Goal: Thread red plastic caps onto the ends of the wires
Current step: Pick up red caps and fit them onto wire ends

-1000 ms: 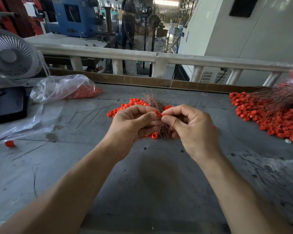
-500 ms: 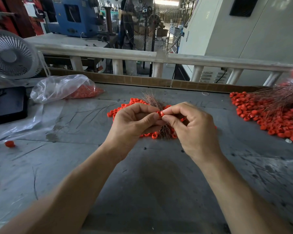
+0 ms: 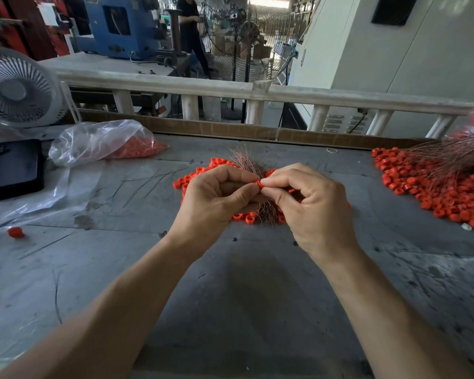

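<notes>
Raised slightly, both hands [image 3: 260, 198] pinch one red cap [image 3: 258, 184], hiding loose caps [image 3: 192, 179].

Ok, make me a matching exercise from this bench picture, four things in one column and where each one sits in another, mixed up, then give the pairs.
Things
1. plastic bag of caps
2. lone red cap
3. desk fan
4. finished pile of capped wires

Places
A. right side of the table
B. far left corner, upright
C. by itself near the left edge
D. lying far left, just right of the fan

Pairs: 1-D, 2-C, 3-B, 4-A
</notes>
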Motion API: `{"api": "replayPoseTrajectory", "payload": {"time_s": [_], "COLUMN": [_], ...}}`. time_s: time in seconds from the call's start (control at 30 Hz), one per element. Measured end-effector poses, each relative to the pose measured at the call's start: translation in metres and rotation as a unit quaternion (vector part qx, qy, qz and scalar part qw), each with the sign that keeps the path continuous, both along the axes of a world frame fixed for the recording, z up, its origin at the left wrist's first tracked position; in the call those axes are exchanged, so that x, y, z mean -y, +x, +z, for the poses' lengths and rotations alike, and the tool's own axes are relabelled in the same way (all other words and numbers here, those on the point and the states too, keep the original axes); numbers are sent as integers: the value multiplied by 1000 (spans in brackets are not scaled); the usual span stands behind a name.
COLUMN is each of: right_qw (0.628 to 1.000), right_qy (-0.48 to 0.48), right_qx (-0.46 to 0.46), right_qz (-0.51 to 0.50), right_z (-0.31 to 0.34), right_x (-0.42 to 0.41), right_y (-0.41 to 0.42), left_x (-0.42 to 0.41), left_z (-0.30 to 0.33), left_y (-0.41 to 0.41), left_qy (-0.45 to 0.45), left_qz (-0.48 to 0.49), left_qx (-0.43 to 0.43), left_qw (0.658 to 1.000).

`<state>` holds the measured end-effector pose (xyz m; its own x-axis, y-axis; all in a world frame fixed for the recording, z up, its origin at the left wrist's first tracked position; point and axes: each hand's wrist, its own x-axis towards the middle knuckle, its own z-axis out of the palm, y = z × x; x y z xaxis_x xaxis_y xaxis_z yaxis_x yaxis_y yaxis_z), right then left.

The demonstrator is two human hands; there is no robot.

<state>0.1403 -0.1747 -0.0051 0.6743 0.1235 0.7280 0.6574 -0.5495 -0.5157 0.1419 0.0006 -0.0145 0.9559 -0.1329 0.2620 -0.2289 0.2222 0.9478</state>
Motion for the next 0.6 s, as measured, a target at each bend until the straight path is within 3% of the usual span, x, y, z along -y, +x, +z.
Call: {"api": "replayPoseTrajectory", "payload": {"time_s": [0.3, 0.43, 0.6], "right_qw": [1000, 995, 990], "right_qy": [-25, -91, -107], "right_qx": [-5, 0, 39], "right_qz": [4, -51, -88], "right_z": [0, -2, -2], "right_x": [-2, -9, -15], "right_y": [0, -2, -4], "left_x": [2, 3, 3], "left_z": [-2, -3, -1], "left_y": [2, 3, 1], "left_qy": [-67, -102, -126], "left_qz": [-24, -38, -77], "left_qx": [-66, -118, -163], "left_qw": [995, 987, 975]}}
